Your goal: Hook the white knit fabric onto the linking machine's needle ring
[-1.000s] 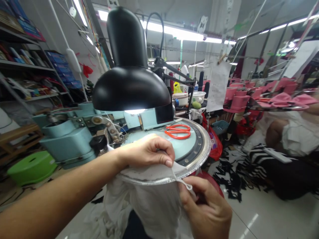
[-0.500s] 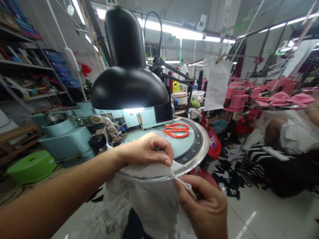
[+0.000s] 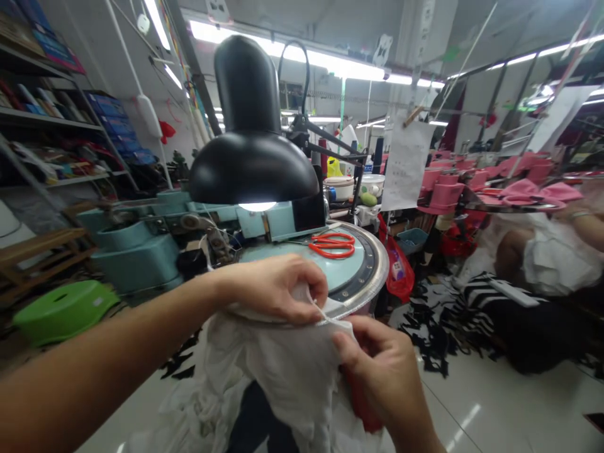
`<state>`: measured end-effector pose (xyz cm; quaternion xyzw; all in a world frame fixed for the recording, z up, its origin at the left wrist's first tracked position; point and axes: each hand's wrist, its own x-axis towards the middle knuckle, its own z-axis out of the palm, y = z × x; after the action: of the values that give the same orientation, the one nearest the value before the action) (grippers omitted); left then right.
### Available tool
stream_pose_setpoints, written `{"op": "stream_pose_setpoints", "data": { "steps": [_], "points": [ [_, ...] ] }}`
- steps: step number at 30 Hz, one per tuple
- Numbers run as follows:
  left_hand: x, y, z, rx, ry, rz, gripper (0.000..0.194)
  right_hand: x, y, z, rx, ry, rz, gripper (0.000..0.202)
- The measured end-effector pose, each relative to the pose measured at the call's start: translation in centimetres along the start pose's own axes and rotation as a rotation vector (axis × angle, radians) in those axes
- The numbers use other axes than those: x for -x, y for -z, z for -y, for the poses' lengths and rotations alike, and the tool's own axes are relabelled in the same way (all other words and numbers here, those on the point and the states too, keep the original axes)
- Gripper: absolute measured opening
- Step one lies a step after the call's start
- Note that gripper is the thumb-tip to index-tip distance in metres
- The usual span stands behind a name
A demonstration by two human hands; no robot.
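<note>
White fabric hangs in folds from the near rim of a round, toothed machine dial. Thumb and fingers of my left hand pinch the fabric's edge just over the rim. Close by on the right, my right hand grips a folded edge of the same fabric, slightly lower and outside the rim. A narrow strip of the edge stretches between both hands. Red-handled scissors lie on the pale blue plate inside the dial, behind my hands.
A black lamp hangs low over the dial. Pale blue machine housing and a green stool stand left. To the right are a red bag, dark scraps on the floor, pink machines and another person's arm.
My right hand has moved up and slightly left, nearer the rim and my left hand. The fabric strip between them is now shorter. The camera view has shifted slightly.
</note>
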<state>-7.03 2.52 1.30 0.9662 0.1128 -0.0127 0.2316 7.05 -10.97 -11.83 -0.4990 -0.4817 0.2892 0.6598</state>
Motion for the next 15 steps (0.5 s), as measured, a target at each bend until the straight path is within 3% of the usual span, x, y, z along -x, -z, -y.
{"op": "stream_pose_setpoints", "data": {
  "steps": [3, 8, 12, 15],
  "points": [
    [0.2, -0.8, -0.4, -0.025, 0.001, -0.065, 0.007, -0.1, -0.2, 0.3, 0.022, 0.077, -0.03, 0.019],
    [0.3, -1.6, 0.6, 0.054, -0.1, -0.125, 0.014, 0.3, -0.4, -0.1, 0.131, 0.245, -0.134, 0.011],
    [0.0, -1.6, 0.3, 0.007, -0.027, -0.126, 0.006, 0.3, -0.3, -0.5, 0.199, 0.312, -0.208, 0.008],
    [-0.5, -1.3, -0.5, -0.006, 0.031, -0.067, 0.004, 0.2, -0.2, -0.4, 0.232, 0.317, -0.187, 0.008]
  ]
}}
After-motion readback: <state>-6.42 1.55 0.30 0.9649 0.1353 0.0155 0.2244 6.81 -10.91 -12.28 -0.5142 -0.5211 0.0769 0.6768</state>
